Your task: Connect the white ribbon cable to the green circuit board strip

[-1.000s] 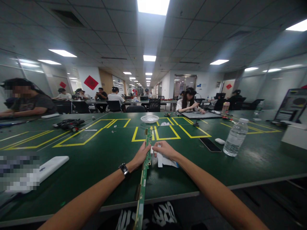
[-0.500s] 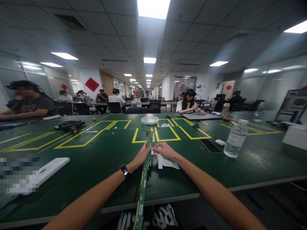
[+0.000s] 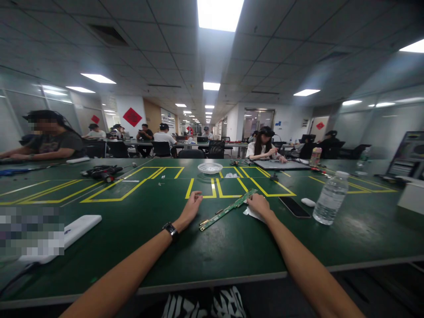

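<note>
A long, narrow green circuit board (image 3: 228,208) lies slantwise over the green table, its near end pointing left. At its far right end, my right hand (image 3: 260,206) is closed on the board, with the fingertips partly hidden. A white flat strip, apparently a ribbon cable (image 3: 253,214), shows beneath that hand; how it meets the board is hidden. To the left and apart from the board, my left hand (image 3: 190,210) is empty with its fingers loosely bent and apart.
Beyond the hands stands a clear round dish (image 3: 210,168). To the right are a phone (image 3: 294,206), a white earbud case (image 3: 308,202) and a water bottle (image 3: 330,198). A white power bank (image 3: 82,232) lies left. Yellow tape (image 3: 232,196) marks the table (image 3: 159,269). A co-worker (image 3: 265,143) sits opposite.
My left hand has let go of the circuit board. The board has swung from pointing at my body to lying slantwise, shifting right with my right hand and the white strip.
</note>
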`<action>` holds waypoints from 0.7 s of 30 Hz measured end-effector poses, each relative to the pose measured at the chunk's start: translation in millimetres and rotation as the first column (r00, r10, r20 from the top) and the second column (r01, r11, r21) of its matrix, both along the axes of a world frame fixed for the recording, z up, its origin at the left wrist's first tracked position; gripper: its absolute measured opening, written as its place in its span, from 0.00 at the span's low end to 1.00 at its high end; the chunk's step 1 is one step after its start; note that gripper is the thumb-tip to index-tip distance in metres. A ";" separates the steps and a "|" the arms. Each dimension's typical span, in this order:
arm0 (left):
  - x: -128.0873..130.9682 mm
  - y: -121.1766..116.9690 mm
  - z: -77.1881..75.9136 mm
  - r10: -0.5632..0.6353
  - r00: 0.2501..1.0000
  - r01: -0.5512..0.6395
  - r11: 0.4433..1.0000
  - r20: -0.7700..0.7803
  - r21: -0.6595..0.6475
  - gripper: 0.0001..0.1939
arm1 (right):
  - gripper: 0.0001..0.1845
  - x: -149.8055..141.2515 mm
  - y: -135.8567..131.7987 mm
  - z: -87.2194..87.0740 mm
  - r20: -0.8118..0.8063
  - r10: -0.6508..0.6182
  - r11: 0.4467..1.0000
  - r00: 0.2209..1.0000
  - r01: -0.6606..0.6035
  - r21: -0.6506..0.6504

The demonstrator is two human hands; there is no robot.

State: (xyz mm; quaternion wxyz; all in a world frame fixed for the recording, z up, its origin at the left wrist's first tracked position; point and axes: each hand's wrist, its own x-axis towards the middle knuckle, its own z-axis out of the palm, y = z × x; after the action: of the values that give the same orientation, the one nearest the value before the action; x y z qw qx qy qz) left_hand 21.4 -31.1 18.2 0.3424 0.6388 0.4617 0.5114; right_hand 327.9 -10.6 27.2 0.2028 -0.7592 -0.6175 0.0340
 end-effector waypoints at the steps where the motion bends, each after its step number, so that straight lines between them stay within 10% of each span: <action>1: 1.6 -0.5 -0.2 -0.003 1.000 0.003 1.000 -0.014 0.013 0.18 | 0.16 4.4 0.8 -1.3 0.027 -0.031 1.000 0.999 0.031 -0.005; 21: 8.8 -3.3 -7.8 -0.058 0.978 0.095 0.980 -0.202 0.176 0.14 | 0.17 -1.7 9.6 -24.4 0.251 0.106 0.992 0.962 -0.118 0.034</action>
State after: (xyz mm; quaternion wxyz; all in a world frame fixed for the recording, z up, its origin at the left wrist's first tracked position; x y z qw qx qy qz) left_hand 30.2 -34.5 10.4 0.2540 0.7324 0.4187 0.4730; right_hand 326.2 -1.1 2.9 0.1398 -0.7161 -0.6807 -0.0651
